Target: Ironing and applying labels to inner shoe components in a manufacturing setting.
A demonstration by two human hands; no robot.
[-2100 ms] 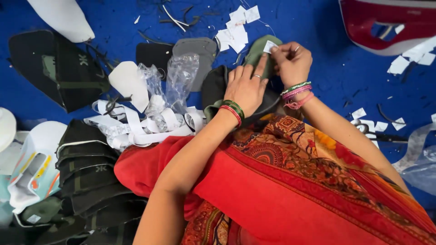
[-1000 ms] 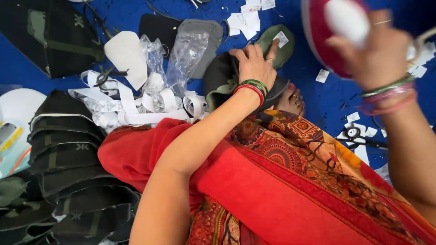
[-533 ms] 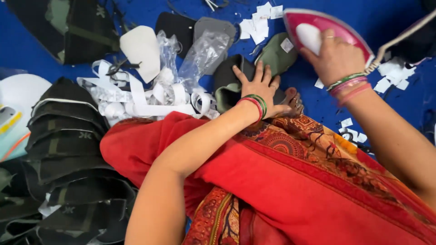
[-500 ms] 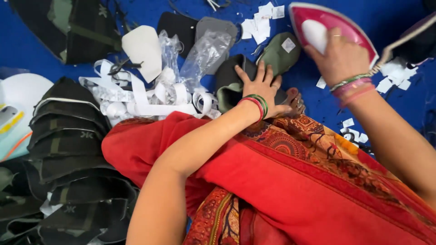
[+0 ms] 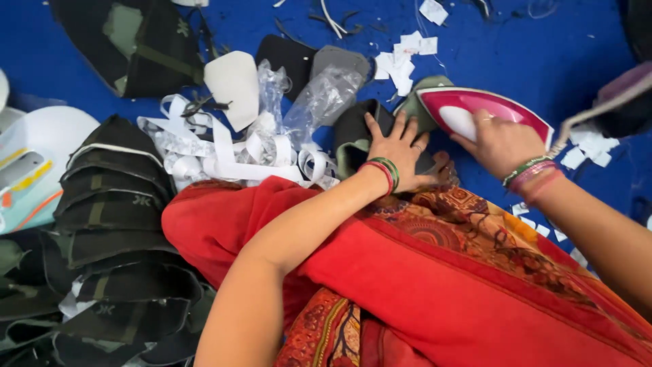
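Blue cloth (image 5: pixel 543 54) covers the whole work surface, with a red and orange patterned garment (image 5: pixel 435 285) filling the lower half of the view over the person's lap. Off to the left there's a big stack of dark shaped fabric pieces (image 5: pixel 115 224), olive stripes on some, plus a messy tangle of white strips (image 5: pixel 224 153) and crumpled clear plastic bags (image 5: pixel 319 102) in the middle.

Now the bit that matters. The pink and white iron (image 5: pixel 475 115) sits just right of centre, its long axis running roughly left to right, with the pointed nose aimed left toward the dark and olive fabric piece (image 5: pixel 356 139). The right hand (image 5: pixel 499 143) is wrapped around the iron's handle, fingers closed on it. Its cord runs off to the upper right.

The left hand (image 5: pixel 401 149) is spread flat, fingers fanned out, pressing down on that fabric piece. So the piece lies right under the left hand and just left of the iron's nose, nearly touching it. Left hand is clearly the nearer one to the piece; the right only gets there through the iron. I can't really tell the piece's own long axis since the hand covers most of it.

Smaller stuff: a white curved foam piece (image 5: pixel 234 85) up top, and little white paper scraps (image 5: pixel 401 61) scattered above the iron.
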